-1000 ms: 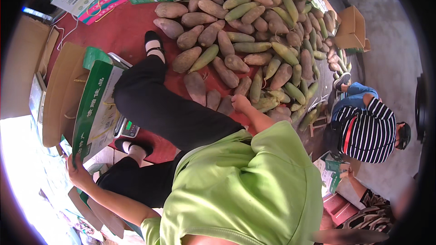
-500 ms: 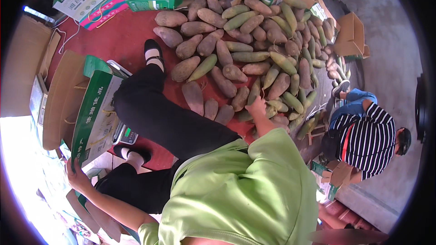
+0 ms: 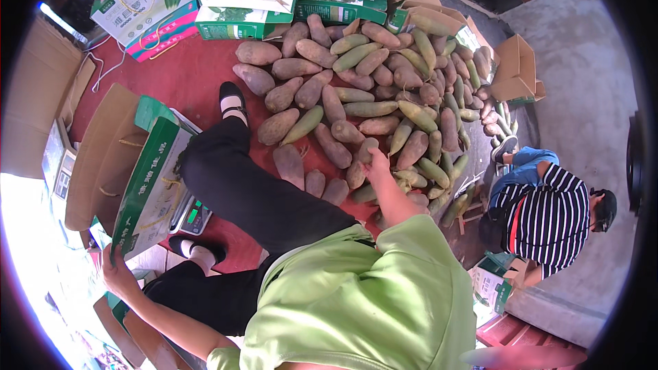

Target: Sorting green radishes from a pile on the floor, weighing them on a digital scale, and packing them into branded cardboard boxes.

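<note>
Below the head camera, on a red floor mat (image 3: 185, 75):

Person: wore a green shirt and black trousers, bent forward over the mat.

Right hand (image 3: 376, 162): reached forward to the near edge of the heap of tubers (image 3: 384, 89); fingers curled about 1 brown tuber (image 3: 368, 147). Whether it was fully gripped or only touched cannot be told.

Left hand (image 3: 118, 268): closed on the lower corner of a green carton (image 3: 147, 192), which stood open and tilted beside the left leg.

Position of the tuber: ahead and slightly right of the body, at the heap's near margin, touching its neighbours.

Long axis: ran roughly away from the person, nearly in line with the right forearm.

Nearer hand: the right, already at the tuber; the left lay well apart, across the body.

Direction to the carton: left and back from the heap, past the black-trousered leg.

Surroundings: 1 scale (image 3: 194, 214) sat under the carton's edge; more printed cartons (image 3: 240, 0) lined the far side; a second person in a striped shirt (image 3: 548, 212) crouched at right.
</note>
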`<state>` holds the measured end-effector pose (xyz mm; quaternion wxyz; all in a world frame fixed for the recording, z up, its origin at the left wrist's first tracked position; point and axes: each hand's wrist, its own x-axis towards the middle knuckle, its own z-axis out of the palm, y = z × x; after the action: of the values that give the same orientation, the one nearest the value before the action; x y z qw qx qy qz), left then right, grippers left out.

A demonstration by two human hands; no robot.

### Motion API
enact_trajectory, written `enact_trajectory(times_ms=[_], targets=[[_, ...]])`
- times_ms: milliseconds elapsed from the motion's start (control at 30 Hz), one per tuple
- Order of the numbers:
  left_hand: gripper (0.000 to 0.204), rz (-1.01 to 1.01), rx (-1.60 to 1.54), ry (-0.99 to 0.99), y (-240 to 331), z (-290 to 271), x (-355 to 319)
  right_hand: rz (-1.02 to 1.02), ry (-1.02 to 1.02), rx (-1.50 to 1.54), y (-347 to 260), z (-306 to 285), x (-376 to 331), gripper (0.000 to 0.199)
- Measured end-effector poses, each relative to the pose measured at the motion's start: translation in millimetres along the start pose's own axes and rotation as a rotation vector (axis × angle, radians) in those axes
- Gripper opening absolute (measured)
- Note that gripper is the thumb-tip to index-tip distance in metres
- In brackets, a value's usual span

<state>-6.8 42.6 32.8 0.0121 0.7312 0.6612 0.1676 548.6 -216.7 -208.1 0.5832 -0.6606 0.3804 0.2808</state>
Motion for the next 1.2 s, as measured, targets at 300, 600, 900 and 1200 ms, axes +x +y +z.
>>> enact_trajectory(times_ms=[300, 600, 900, 1200], targets=[[0.013, 0.092, -0.039, 0.064, -1.4, -5.3, -3.8, -0.169, -0.6, -0.027, -2.7, 69.1, -73.7, 0.026], [0.013, 0.021, 0.085, 0.054, 32.9, -18.8, -3.8, -0.75, -1.245, -0.372, -77.3, 146.4, -272.0, 0.047], [0.015, 0.043, 0.017, 0.048, 12.2, -10.6, -3.8, -1.537, -1.72, -0.632, -34.5, 258.5, -392.1, 0.031], [0.014, 0.106, -0.007, 0.013, 7.5, -8.3, -1.1, -1.667, -1.19, -0.246, 43.4, 273.2, -372.5, 0.015]])
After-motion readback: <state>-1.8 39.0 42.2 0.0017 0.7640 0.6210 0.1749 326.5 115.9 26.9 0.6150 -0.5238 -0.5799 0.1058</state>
